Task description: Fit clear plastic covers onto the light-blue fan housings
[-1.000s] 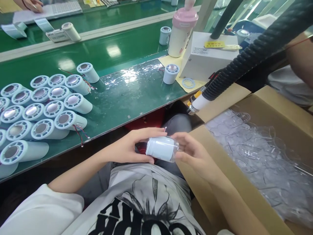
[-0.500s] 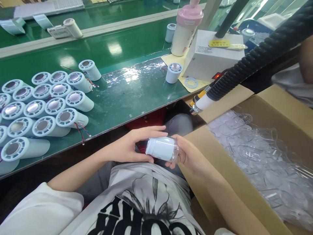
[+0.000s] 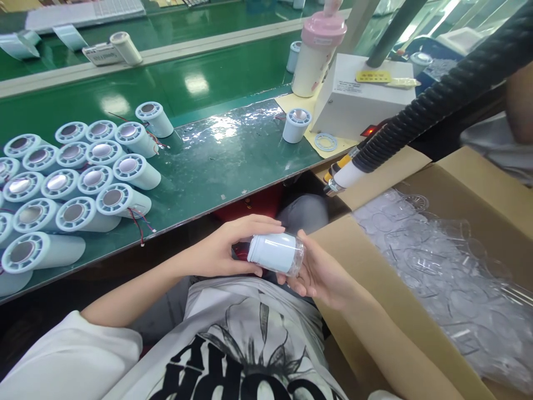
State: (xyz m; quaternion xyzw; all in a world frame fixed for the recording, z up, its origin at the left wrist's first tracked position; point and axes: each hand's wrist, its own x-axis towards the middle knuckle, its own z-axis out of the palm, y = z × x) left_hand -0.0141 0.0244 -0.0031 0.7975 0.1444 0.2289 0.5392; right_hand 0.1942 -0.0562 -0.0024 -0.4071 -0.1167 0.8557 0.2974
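Note:
In front of my lap I hold a light-blue cylinder [image 3: 272, 251] tilted onto its side. A clear plastic cover [image 3: 298, 255] is around it and reaches past its right end. My left hand [image 3: 233, 247] is closed around the left end, thumb below and fingers above. My right hand [image 3: 322, 272] cups the right end of the cover, its fingertips partly underneath. On the green bench to the left, several similar blue cylinders [image 3: 85, 214] stand close together, some with red and blue wires hanging out.
An open cardboard box [image 3: 353, 261] on the right holds many clear plastic covers [image 3: 441, 278]. A black ribbed hose [image 3: 416, 122] with a metal nozzle hangs over its corner. A white machine [image 3: 362, 94], a pink-lidded bottle [image 3: 316, 53], one blue cylinder [image 3: 297, 125] and a ring [image 3: 326, 142] are on the bench.
My right-hand fingers have loosened and shifted slightly down and around the cover's end. The left hand keeps its hold, and the cylinder stays almost where it was.

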